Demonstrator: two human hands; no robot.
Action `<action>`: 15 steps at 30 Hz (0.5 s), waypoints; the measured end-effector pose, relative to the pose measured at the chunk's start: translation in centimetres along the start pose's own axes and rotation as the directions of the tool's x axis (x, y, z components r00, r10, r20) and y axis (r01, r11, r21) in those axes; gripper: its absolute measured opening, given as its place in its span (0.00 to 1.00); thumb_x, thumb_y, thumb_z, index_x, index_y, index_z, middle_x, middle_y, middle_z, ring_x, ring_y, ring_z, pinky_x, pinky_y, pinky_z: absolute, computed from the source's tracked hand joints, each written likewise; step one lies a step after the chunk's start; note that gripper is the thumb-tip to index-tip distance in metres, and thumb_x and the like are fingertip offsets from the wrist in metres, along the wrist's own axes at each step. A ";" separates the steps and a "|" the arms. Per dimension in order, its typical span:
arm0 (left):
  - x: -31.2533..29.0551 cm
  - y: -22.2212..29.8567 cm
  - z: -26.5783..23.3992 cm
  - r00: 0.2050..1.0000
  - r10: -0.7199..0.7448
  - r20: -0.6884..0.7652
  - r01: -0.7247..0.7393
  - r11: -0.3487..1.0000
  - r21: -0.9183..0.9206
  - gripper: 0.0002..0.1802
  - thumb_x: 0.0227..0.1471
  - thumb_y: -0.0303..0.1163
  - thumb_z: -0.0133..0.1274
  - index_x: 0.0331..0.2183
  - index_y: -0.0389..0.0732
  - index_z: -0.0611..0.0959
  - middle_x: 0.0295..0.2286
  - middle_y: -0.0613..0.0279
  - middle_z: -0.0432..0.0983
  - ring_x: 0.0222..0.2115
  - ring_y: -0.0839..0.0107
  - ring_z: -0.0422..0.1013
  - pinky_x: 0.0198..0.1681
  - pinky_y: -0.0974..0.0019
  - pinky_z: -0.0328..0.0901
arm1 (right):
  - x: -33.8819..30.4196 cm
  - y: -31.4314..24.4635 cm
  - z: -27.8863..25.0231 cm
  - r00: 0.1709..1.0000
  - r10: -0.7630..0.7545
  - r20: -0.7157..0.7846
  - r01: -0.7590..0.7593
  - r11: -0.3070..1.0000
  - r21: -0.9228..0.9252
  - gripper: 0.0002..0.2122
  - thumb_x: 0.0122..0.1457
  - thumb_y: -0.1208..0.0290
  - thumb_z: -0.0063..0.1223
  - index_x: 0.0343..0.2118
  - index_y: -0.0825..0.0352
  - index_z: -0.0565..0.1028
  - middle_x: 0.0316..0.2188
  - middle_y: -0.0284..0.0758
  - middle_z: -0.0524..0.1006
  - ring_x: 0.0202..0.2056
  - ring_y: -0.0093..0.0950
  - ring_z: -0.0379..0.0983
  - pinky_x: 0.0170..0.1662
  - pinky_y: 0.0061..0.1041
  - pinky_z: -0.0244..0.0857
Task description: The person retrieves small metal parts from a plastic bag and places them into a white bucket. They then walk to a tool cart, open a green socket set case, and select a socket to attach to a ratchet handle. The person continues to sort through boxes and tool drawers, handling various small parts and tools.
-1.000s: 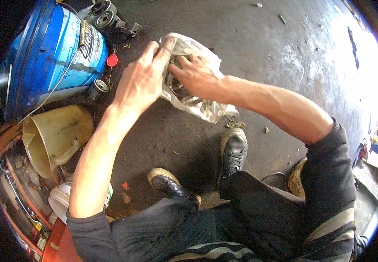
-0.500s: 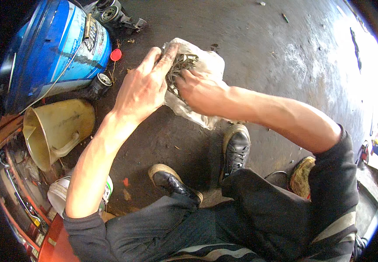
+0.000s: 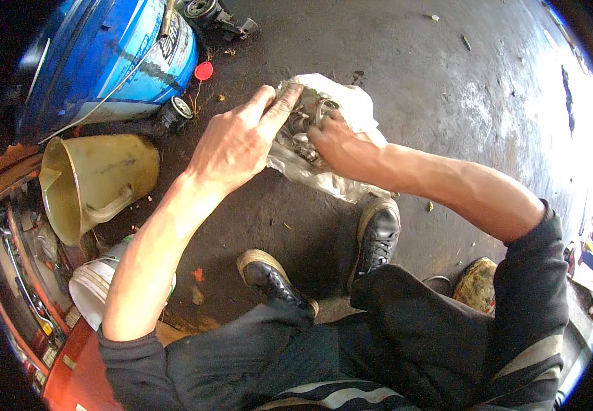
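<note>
Head view: we see the left hand [image 3: 235,140] holding the left rim of a translucent plastic bag [image 3: 348,99], its fingers stretched along the edge and its thumb hidden from us. The right hand [image 3: 348,147] reaches into the bag's open mouth, fingers curled narrow beside a silvery ring [image 3: 326,108]; we cannot tell whether they grip it. More metal pieces [image 3: 301,127] are gathered inside the bag, which we have in front of us over the dark floor [image 3: 433,103], beyond our black shoes [image 3: 378,236]. On our left are a large blue bucket [image 3: 132,68] and, nearer us, a yellowish jug [image 3: 108,175]. A white bucket [image 3: 91,284] is partly hidden by our left forearm [image 3: 156,253].
</note>
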State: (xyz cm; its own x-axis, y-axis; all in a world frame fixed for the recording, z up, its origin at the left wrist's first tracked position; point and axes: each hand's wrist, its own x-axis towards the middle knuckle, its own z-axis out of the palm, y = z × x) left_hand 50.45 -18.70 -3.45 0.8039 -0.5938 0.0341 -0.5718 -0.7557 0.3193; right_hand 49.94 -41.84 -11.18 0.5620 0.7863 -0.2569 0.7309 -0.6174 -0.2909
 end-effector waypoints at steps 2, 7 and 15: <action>0.2 0.1 0.0 1.000 0.000 0.015 0.000 0.999 0.033 0.40 0.48 0.20 0.54 0.64 0.48 0.67 0.52 0.38 0.70 0.35 0.48 0.79 0.37 0.55 0.78 | -2.3 0.0 -0.6 0.986 -0.008 0.166 0.009 1.000 -0.003 0.14 0.51 0.71 0.59 0.40 0.72 0.76 0.39 0.47 0.77 0.46 0.43 0.75 0.43 0.44 0.73; 0.8 0.4 0.0 0.999 0.039 0.016 -0.040 0.997 0.061 0.41 0.48 0.21 0.56 0.64 0.50 0.67 0.51 0.41 0.70 0.35 0.50 0.79 0.36 0.55 0.78 | -4.8 -1.2 -2.4 0.992 -0.113 0.054 0.121 0.980 -0.160 0.09 0.53 0.73 0.53 0.34 0.73 0.78 0.40 0.49 0.76 0.43 0.41 0.77 0.39 0.39 0.74; 0.9 1.0 -0.1 0.999 0.025 0.047 -0.025 1.000 0.001 0.42 0.48 0.20 0.53 0.64 0.54 0.66 0.49 0.43 0.73 0.35 0.49 0.79 0.37 0.55 0.77 | 0.2 -1.1 -3.1 0.991 0.107 -0.076 -0.120 0.973 -0.199 0.18 0.51 0.73 0.53 0.44 0.77 0.78 0.44 0.56 0.73 0.46 0.51 0.74 0.42 0.44 0.73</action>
State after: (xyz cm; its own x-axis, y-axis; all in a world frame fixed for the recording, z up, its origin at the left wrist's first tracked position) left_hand 50.67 -19.97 -3.00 0.7807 -0.6249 -0.0027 -0.5920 -0.7410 0.3169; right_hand 50.44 -40.95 -8.02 0.6646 0.7152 -0.2160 0.7203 -0.6902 -0.0691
